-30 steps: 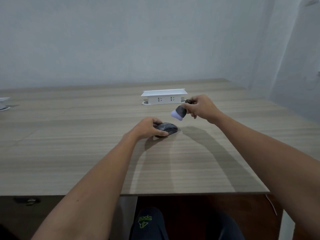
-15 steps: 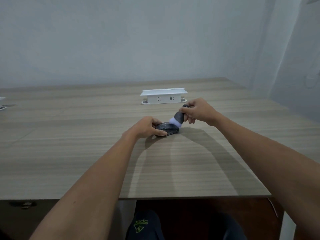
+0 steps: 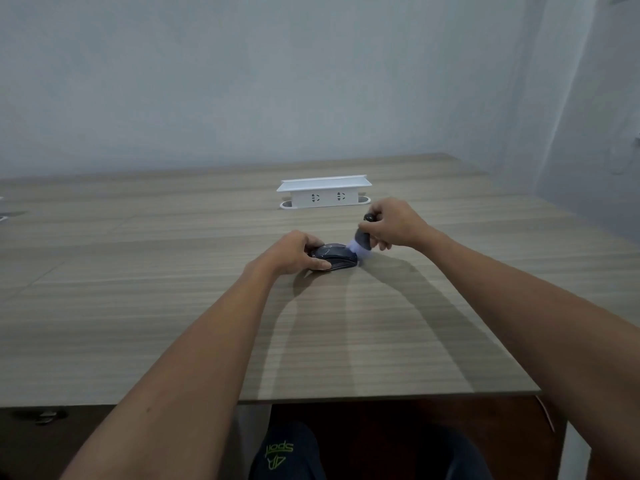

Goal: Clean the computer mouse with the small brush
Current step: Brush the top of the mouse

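Room: pale blue-grey walls rise behind a wood-grain tabletop (image 3: pixel 173 323) that fills most of my view.
Mouse: the dark computer mouse (image 3: pixel 336 260) lies flat on the tabletop, directly under my left hand's fingertips and just left of my right hand.
Left hand: my left hand (image 3: pixel 294 252) closes around the near end of the mouse, thumb along its near side, fingers curled over its far side, pinning it in place.
Right hand: my right hand (image 3: pixel 394 223) is wrapped tight around the dark handle of the small brush (image 3: pixel 362 239), knuckles up.
Brush: it tilts down and to the left from my right hand; its pale bristles touch the right end of the mouse, and they look blurred.
Beyond my hands: a white socket box (image 3: pixel 323 195) stands upright on the tabletop, well apart from both hands.
Below my arms: the tabletop's near edge, with my dark-clad knees under it.
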The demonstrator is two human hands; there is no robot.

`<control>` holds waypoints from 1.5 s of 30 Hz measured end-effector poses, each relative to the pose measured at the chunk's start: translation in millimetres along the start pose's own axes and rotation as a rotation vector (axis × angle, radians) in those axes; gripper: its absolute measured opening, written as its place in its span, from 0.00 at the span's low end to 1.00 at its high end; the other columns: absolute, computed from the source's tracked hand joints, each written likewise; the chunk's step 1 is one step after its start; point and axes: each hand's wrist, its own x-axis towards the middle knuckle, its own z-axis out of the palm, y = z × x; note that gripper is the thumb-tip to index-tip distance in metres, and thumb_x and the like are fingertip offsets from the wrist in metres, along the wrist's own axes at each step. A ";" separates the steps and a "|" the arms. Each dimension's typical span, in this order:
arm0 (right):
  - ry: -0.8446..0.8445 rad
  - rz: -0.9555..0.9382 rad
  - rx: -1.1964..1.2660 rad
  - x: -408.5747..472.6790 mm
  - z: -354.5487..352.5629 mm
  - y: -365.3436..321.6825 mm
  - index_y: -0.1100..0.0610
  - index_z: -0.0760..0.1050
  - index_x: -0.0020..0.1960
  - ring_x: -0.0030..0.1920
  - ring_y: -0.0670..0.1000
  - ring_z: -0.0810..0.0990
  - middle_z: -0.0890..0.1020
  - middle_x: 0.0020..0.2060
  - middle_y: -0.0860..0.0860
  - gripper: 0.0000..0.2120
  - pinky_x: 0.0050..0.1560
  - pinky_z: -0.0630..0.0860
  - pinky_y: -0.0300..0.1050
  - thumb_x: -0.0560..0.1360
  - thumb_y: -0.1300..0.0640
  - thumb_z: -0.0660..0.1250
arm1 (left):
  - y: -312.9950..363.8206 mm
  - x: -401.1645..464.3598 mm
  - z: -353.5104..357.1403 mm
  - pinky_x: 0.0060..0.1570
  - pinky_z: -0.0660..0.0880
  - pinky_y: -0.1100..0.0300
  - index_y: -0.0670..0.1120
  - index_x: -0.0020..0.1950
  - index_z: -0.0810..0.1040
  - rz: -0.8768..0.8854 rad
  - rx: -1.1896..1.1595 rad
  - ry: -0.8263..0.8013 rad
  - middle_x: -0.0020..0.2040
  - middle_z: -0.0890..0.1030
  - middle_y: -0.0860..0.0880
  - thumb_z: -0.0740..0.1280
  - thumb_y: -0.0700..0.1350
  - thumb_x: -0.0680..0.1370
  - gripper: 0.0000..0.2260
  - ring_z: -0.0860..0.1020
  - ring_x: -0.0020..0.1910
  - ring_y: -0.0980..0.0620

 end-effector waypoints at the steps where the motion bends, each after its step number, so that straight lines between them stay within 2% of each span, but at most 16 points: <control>1: -0.015 -0.018 0.064 0.1 -0.1 -1.2 0.65 0.78 0.43 0.21 0.48 0.77 0.83 0.29 0.57 0.06 0.24 0.74 0.39 0.76 0.62 0.68 | 0.1 0.4 0.1 0.60 0.77 0.48 0.49 0.57 0.85 -0.002 0.000 -0.001 0.50 0.87 0.49 0.76 0.50 0.72 0.15 0.83 0.53 0.48; 3: -0.071 -0.025 0.117 -0.7 0.1 -4.0 0.65 0.78 0.43 0.22 0.49 0.76 0.83 0.29 0.57 0.07 0.25 0.74 0.40 0.76 0.62 0.68 | 0.0 1.2 -0.2 0.60 0.77 0.48 0.49 0.57 0.84 -0.003 0.008 0.000 0.50 0.87 0.49 0.76 0.50 0.72 0.15 0.83 0.53 0.48; 7: -0.038 0.017 -0.091 2.0 -3.5 -4.3 0.65 0.80 0.41 0.19 0.47 0.75 0.82 0.26 0.55 0.06 0.21 0.72 0.37 0.74 0.64 0.67 | -1.0 3.2 -0.5 0.61 0.76 0.47 0.47 0.57 0.84 -0.005 0.008 -0.008 0.50 0.86 0.48 0.77 0.49 0.71 0.15 0.83 0.54 0.46; 10: -0.053 -0.021 0.053 1.4 -2.2 -8.4 0.65 0.79 0.42 0.20 0.48 0.75 0.82 0.27 0.55 0.06 0.23 0.71 0.38 0.75 0.62 0.68 | 0.1 3.2 -0.8 0.60 0.76 0.46 0.47 0.56 0.84 -0.002 0.024 -0.006 0.50 0.86 0.47 0.76 0.50 0.71 0.15 0.82 0.53 0.44; 15: -0.055 -0.014 -0.109 0.6 -0.1 -10.8 0.67 0.80 0.39 0.17 0.45 0.74 0.81 0.25 0.55 0.07 0.20 0.70 0.36 0.73 0.64 0.67 | 3.5 3.2 0.2 0.59 0.76 0.46 0.46 0.56 0.84 -0.019 0.046 0.000 0.50 0.86 0.45 0.76 0.50 0.72 0.15 0.82 0.53 0.43; 18: -0.067 -0.060 -0.011 0.3 -0.6 -15.5 0.65 0.79 0.42 0.19 0.46 0.75 0.82 0.26 0.54 0.06 0.22 0.71 0.37 0.75 0.63 0.68 | 3.9 3.7 0.7 0.58 0.77 0.45 0.47 0.56 0.84 -0.035 0.063 0.010 0.49 0.86 0.46 0.77 0.51 0.71 0.16 0.82 0.52 0.44; 22: -0.101 -0.031 -0.177 -0.9 -3.0 -12.3 0.69 0.80 0.38 0.17 0.45 0.74 0.83 0.26 0.57 0.09 0.20 0.71 0.36 0.73 0.64 0.66 | 5.1 3.7 1.3 0.56 0.77 0.45 0.46 0.54 0.84 -0.041 0.080 0.015 0.49 0.86 0.44 0.77 0.53 0.70 0.16 0.82 0.52 0.43; 27: -0.078 -0.071 -0.069 -2.4 -2.2 -11.6 0.64 0.80 0.41 0.19 0.46 0.75 0.82 0.26 0.54 0.07 0.22 0.71 0.38 0.75 0.62 0.67 | 6.4 3.7 1.2 0.54 0.76 0.46 0.46 0.54 0.84 -0.047 0.090 0.015 0.48 0.86 0.44 0.77 0.53 0.70 0.16 0.82 0.51 0.43; 30: -0.088 -0.033 -0.196 -0.7 -4.3 -6.8 0.66 0.79 0.39 0.18 0.46 0.74 0.81 0.25 0.55 0.07 0.20 0.71 0.37 0.74 0.63 0.67 | 7.2 3.0 1.1 0.55 0.77 0.47 0.47 0.55 0.85 -0.046 0.077 0.015 0.48 0.86 0.46 0.77 0.52 0.71 0.16 0.82 0.51 0.44; 34: -0.067 -0.070 -0.055 -0.4 -3.1 -10.6 0.63 0.80 0.42 0.19 0.47 0.75 0.82 0.27 0.55 0.06 0.22 0.72 0.38 0.75 0.62 0.68 | 7.6 2.4 0.1 0.56 0.77 0.47 0.46 0.55 0.84 -0.046 0.083 0.008 0.49 0.86 0.46 0.77 0.52 0.71 0.16 0.82 0.51 0.45; 38: -0.125 -0.055 -0.229 1.3 -4.2 -13.4 0.66 0.80 0.40 0.17 0.44 0.74 0.82 0.25 0.55 0.07 0.21 0.72 0.37 0.74 0.64 0.66 | 8.7 0.5 -0.2 0.54 0.76 0.49 0.45 0.55 0.84 -0.036 0.086 0.009 0.48 0.86 0.45 0.77 0.51 0.71 0.16 0.82 0.51 0.44; 42: -0.109 -0.097 -0.113 3.2 -3.9 -19.2 0.64 0.81 0.44 0.19 0.45 0.75 0.82 0.27 0.54 0.06 0.23 0.72 0.38 0.76 0.61 0.68 | 6.8 1.0 -0.1 0.54 0.76 0.49 0.46 0.56 0.84 -0.031 0.090 0.011 0.49 0.86 0.45 0.77 0.52 0.71 0.17 0.82 0.51 0.44; 45: -0.148 -0.072 -0.255 4.7 -3.9 -15.0 0.67 0.81 0.42 0.19 0.46 0.76 0.84 0.30 0.58 0.08 0.20 0.72 0.36 0.75 0.63 0.67 | 6.8 1.0 -0.7 0.56 0.77 0.47 0.46 0.56 0.84 -0.028 0.068 0.002 0.49 0.86 0.46 0.77 0.51 0.71 0.16 0.83 0.52 0.45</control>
